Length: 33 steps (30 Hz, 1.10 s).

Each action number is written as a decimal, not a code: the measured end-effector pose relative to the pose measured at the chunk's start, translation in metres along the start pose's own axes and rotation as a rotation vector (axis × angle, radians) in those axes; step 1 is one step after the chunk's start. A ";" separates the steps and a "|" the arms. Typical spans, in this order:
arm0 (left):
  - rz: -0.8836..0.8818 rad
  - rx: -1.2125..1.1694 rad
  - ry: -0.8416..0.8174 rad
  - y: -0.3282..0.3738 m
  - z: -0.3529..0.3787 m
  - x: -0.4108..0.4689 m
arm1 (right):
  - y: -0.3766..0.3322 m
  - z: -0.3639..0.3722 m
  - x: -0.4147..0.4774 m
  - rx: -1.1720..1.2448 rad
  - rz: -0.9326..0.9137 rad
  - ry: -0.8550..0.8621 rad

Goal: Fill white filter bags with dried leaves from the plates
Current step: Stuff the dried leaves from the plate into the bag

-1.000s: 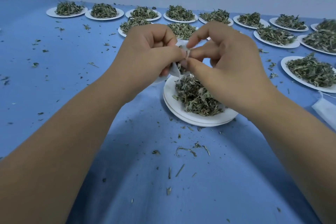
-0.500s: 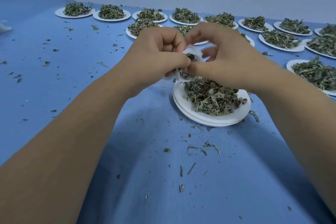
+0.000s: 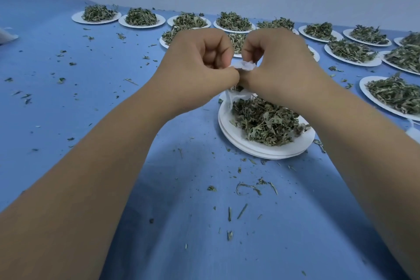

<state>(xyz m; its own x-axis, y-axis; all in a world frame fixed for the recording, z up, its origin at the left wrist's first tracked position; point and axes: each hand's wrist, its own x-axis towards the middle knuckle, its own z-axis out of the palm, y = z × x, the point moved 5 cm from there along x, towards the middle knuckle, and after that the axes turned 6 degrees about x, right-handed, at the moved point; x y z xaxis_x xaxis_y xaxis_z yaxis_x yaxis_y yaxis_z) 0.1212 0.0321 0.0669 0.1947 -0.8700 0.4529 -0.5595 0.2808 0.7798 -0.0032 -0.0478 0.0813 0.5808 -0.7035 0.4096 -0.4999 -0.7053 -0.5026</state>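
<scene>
Left hand: the left hand [image 3: 197, 68] is curled into a tight fist, thumb and fingertips pinching the filter bag.
Right hand: the right hand [image 3: 279, 68] is curled the same way and pinches the bag from the other side. The two thumbs touch.
Filter bag: the filter bag [image 3: 244, 66] is held at 12 o'clock, just above the far edge of the near plate. Its top is bunched between the hands and its lower part hangs beneath them.
Near plate: the near plate [image 3: 261, 150] sits at 3 o'clock on top of a small stack, with dried leaves [image 3: 266, 120] still heaped on it.
Change: half a second ago the bag's mouth gaped with leaves showing inside. Now the mouth is gathered shut, and no leaves show at the top.
Meaning: this bag looks loaded and the step has likely turned from stuffing to closing. How full it is cannot be told.
Still to do: the far plates [image 3: 234, 21], from 11 to 2 o'clock, are all heaped, so most of the task appears to be ahead.
Surface: the blue surface [image 3: 159, 223] carries loose bits [image 3: 247, 187] at 6 o'clock.
</scene>
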 end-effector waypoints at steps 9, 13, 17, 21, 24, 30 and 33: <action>0.041 0.347 0.104 -0.002 -0.003 -0.001 | -0.001 -0.004 -0.015 0.227 0.014 -0.133; 0.072 0.358 0.130 -0.002 -0.005 -0.001 | 0.004 -0.003 -0.019 0.229 0.008 -0.040; 0.105 0.313 0.138 0.000 -0.006 -0.001 | 0.004 -0.004 -0.019 0.247 -0.015 0.088; 0.101 0.270 0.069 0.000 -0.002 -0.001 | 0.008 0.001 -0.019 0.304 0.024 0.084; 0.029 0.128 -0.025 -0.003 0.000 0.000 | 0.010 0.002 -0.020 0.345 0.047 0.068; -0.074 -0.020 -0.084 -0.011 -0.003 0.005 | 0.014 -0.006 -0.020 0.593 0.123 0.033; -0.084 0.044 -0.183 -0.020 -0.003 0.002 | 0.013 -0.009 -0.021 0.696 0.141 0.026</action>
<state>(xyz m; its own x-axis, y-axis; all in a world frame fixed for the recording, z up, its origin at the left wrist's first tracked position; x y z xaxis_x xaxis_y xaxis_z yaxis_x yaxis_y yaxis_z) 0.1351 0.0256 0.0534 0.0944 -0.9499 0.2980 -0.5829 0.1900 0.7900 -0.0277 -0.0429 0.0725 0.5206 -0.7921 0.3185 -0.0378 -0.3941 -0.9183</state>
